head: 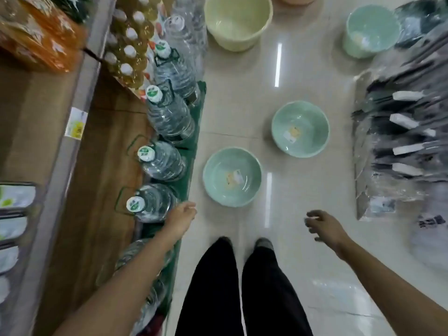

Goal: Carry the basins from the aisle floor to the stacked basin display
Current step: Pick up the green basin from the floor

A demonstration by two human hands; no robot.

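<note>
Open floor (pixel 303 251) around near basin (pixel 232 177)

Two basins (pixel 232 177) on floor (pixel 303 238), bottles (pixel 160 161) left, packets (pixel 400 146) right

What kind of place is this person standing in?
Most likely a shop aisle. On one side a shelf with a price tag holds rows of large water bottles; packaged goods lie opposite, and green basins with labels inside sit on the tiled floor.
</note>
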